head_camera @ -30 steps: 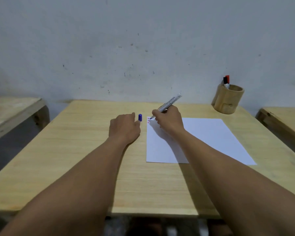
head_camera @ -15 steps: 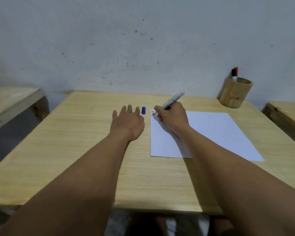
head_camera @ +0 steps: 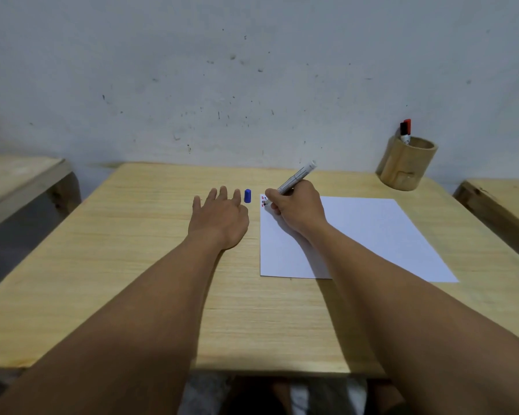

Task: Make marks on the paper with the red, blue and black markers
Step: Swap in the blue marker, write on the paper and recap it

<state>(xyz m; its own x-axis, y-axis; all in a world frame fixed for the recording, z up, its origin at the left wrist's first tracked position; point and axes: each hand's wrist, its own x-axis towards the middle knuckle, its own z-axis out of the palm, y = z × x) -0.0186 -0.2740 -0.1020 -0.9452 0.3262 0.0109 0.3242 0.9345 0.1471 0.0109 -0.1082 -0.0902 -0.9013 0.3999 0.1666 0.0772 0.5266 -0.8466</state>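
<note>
Blue cap (head_camera: pixel 247 195): now stands alone on the tabletop (head_camera: pixel 132 250), where a second ago the left fingers were curled beside it.
Left hand (head_camera: pixel 219 217): flat, palm down, fingers spread wide, holding nothing; the cap is just off its 1 o'clock.
Right hand (head_camera: pixel 297 209): closed around the marker (head_camera: pixel 295 178), tip down on the paper's far-left corner, barrel tilted toward 1 o'clock.
Marks (head_camera: pixel 264 201): small red and blue strokes at the tip.
Paper (head_camera: pixel 372 235): white sheet under the right wrist and forearm.
Wooden holder (head_camera: pixel 406 166): at 2 o'clock, well apart, holding a red marker (head_camera: pixel 407 124) and a black marker (head_camera: pixel 403 130).
</note>
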